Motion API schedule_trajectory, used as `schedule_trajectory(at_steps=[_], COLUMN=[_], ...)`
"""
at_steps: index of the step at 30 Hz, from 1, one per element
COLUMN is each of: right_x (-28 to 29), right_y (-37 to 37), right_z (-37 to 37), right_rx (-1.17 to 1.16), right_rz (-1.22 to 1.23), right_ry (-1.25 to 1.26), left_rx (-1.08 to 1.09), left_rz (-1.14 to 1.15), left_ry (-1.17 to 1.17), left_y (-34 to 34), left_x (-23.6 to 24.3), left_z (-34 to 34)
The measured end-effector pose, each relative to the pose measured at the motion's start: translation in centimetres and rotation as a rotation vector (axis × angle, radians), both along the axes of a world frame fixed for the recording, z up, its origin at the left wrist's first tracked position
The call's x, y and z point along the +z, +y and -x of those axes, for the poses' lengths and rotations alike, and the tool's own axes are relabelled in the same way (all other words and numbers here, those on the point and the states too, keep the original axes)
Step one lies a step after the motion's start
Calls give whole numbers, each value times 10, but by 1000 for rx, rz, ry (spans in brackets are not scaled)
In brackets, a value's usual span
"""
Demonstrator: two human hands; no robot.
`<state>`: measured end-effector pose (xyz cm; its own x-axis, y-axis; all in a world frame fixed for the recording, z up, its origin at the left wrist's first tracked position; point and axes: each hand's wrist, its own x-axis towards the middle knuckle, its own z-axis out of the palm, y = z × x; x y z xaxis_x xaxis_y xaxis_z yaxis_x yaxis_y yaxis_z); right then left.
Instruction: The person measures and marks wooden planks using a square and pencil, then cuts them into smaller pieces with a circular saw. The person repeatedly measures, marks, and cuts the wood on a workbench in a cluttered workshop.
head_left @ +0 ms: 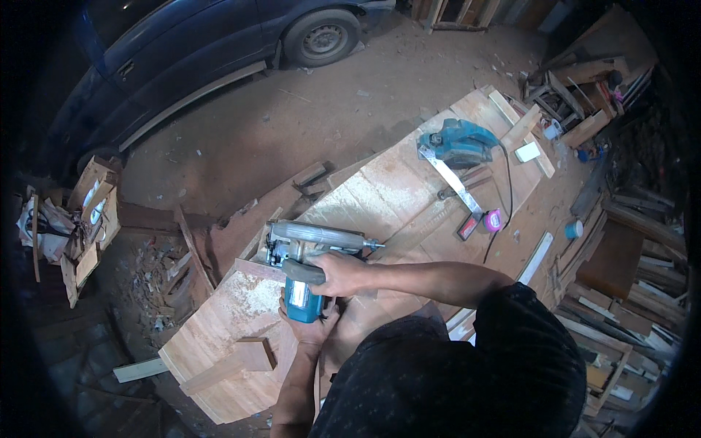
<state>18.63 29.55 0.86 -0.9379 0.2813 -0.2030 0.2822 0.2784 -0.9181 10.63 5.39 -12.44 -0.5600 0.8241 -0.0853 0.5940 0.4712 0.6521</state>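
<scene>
A circular saw [298, 298] with a teal motor housing and a grey metal guard lies across the wooden panel. My right hand [342, 274] is closed around its dark handle. My left hand [314, 328] sits at the near end of the motor housing, thumb on one side and fingers on the other. Its fingers are curled and partly hidden by the saw, so whether they grip the housing or wood below does not show. Under the saw's left end a narrow board [257, 269] sticks out. Pale sawdust [266, 296] covers the panel around it.
The plank panel [387, 193] carries a teal power planer [464, 142] with a black cord, a metal square [451, 179], a pink round object [493, 220] and a wood block [255, 354]. A dark car [190, 51] stands beyond. Stacked lumber [642, 292] lies at right, scrap wood [91, 226] at left.
</scene>
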Motion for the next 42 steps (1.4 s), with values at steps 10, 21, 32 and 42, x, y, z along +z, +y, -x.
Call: schedule_trajectory(at_steps=[10,21,32,42], right_x=[-8,-6,48,16], right_y=[-2,-9,13,106], right_z=[17,34,-35,-78], right_rx=[13,-9,-101,283], right_rz=[9,1,-129,-1039], right_ry=[22,15,38,-588], left_rx=[-153,-149,-29,21], left_rz=[216,228,128,59], left_ry=[35,269,326,300], left_y=[-4,3,-34,-69], left_x=[-12,3,17,16], left_z=[5,-10,-20,-26])
